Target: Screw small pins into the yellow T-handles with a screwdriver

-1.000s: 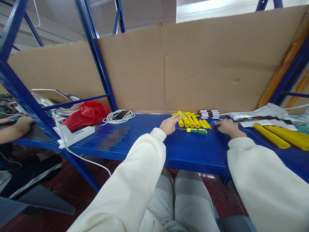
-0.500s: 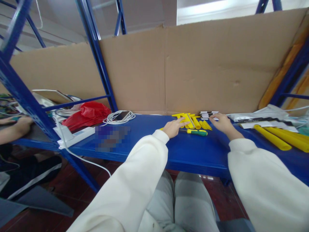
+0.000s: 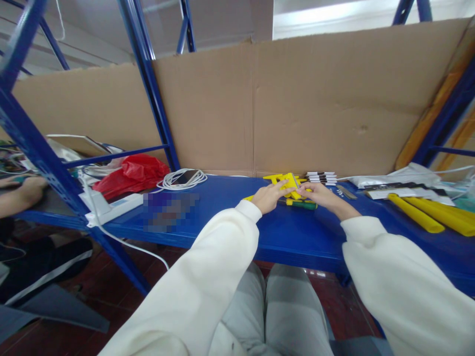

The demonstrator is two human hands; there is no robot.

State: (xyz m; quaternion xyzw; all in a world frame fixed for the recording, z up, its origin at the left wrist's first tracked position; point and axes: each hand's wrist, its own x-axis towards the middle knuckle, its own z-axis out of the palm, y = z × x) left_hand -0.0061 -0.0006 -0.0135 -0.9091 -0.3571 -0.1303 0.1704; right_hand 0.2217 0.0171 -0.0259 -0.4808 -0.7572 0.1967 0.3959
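My left hand [image 3: 270, 197] grips a yellow plastic piece [image 3: 290, 181] with a pale strip along its right side, its fingers reaching over the near edge. At the right end of that piece is my right hand [image 3: 319, 194], its fingertips pinched together; what they hold is too small to make out. A green and yellow screwdriver [image 3: 302, 203] lies on the blue bench just below both hands. More yellow plastic pieces [image 3: 272, 177] lie behind, partly hidden by the hands. Small black-and-white packs [image 3: 321, 177] are stacked beyond my right hand.
Long yellow parts [image 3: 419, 212] and a clear plastic bag [image 3: 403, 175] lie at the right. To the left are a coiled white cable [image 3: 181, 180], a power strip [image 3: 118, 207] and a red bag [image 3: 131, 173]. Another person's hand [image 3: 33, 190] works beyond the blue post.
My right hand has moved left from the black-and-white packs to the yellow piece. My left hand stays at the piece, which now appears more tilted up.
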